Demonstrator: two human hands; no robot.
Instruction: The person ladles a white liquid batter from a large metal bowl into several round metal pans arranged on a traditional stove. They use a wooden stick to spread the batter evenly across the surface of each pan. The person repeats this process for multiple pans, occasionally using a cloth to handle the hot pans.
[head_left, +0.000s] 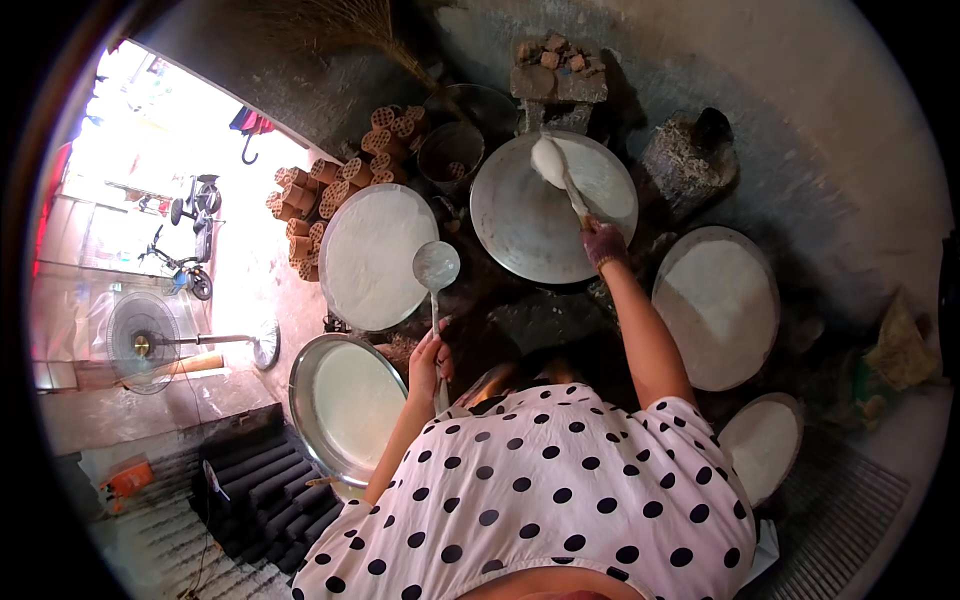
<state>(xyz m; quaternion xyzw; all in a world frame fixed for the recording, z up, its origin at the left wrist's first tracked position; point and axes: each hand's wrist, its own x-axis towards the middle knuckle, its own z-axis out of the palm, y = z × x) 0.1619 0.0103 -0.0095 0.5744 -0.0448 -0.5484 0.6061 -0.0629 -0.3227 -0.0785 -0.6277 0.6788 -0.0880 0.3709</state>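
My right hand (604, 244), in a purplish work glove, grips the handle of a wooden-handled tool (551, 163) with a white, batter-coated head. That head is over the far part of a round metal griddle (510, 214), where a pale layer of batter (606, 176) covers the right side. My left hand (430, 366) holds a metal ladle (436, 265) upright by its handle, left of the griddle. The ladle's bowl overlaps the edge of a round white-covered pan (379, 259). Below it, a steel basin (297, 390) contains milky batter (356, 401).
Flames (487, 386) burn close to my shirt front. Pierced orange-brown briquettes (356, 174) are piled beyond the left pan, and black briquettes (259, 484) lie stacked lower left. More round white-covered pans (716, 307) stand to the right. A pedestal fan (142, 345) is by the bright doorway.
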